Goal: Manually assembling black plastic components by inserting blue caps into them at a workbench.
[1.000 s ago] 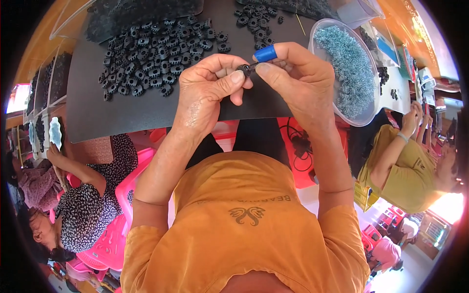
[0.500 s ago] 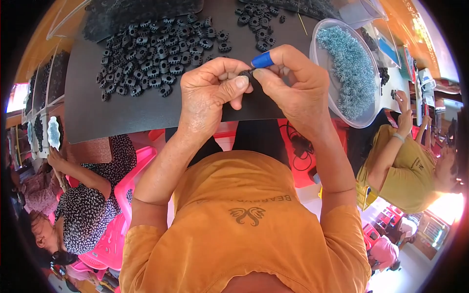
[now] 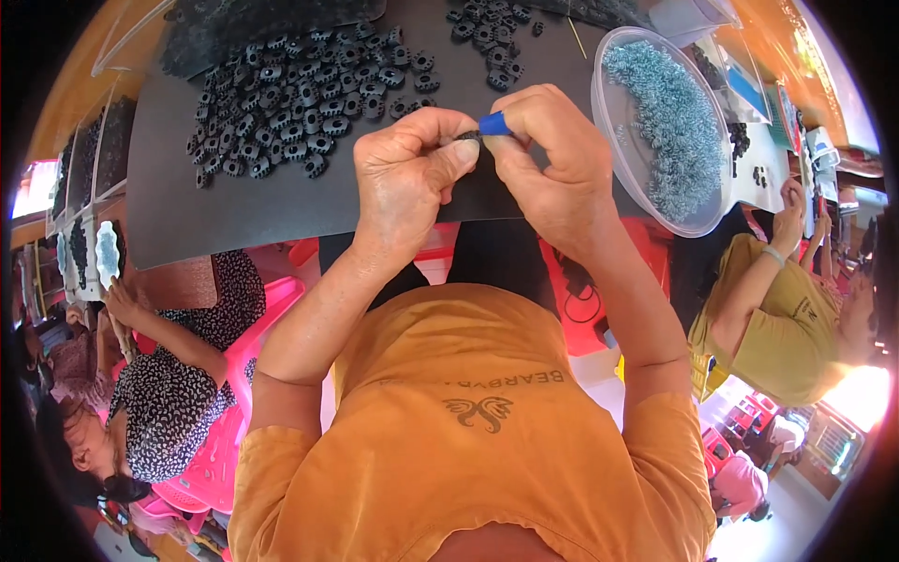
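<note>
Left hand [image 3: 407, 173] and right hand [image 3: 552, 159] pinch a small black ribbed plastic ring [image 3: 468, 137] together — the right also grips a blue-handled tool [image 3: 493, 124] — just left of the clear round tub of grey-blue metal springs [image 3: 670, 122].

Black table mat [image 3: 281, 201], pink plastic chair [image 3: 220, 450], bright daylight at the room's edges.
</note>
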Available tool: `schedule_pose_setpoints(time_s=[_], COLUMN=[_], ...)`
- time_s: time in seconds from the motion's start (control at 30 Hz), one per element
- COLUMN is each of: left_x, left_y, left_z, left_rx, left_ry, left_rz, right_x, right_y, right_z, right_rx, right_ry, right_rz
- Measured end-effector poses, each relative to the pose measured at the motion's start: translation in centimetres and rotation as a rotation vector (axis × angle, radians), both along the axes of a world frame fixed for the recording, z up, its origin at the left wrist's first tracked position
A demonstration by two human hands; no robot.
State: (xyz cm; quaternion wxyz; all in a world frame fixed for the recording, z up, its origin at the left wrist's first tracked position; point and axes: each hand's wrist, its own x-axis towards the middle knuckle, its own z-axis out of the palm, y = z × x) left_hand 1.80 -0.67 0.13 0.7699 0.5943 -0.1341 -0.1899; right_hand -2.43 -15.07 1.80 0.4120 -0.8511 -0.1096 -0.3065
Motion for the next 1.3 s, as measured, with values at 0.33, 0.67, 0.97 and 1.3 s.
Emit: schedule_pose_setpoints(time_s=[0.33, 0.67, 0.97, 1.3], left_x=[0.0, 0.2, 2.6, 3.4], left_y=[-0.6, -0.7, 0.7, -2.1], left_z=[0.5, 1.2, 2.1, 3.8], left_rx=[0.109, 0.172, 0.555, 1.064], left_ry=[-0.051, -0.099, -0.598, -1.545], left_rz=[0.016, -0.018, -0.081, -0.366], right_x=[-0.3, -1.2, -1.9, -3.1], right_y=[-0.1, -0.4, -0.9, -1.0], right_z=[-0.4, -0.8, -2.6, -2.2], right_rx=[-0.029, 0.164, 0.445, 0.691], right_ry=[-0.019, 0.068, 0.109, 0.206], right_rz=[-0.041, -0.074, -0.108, -0.124])
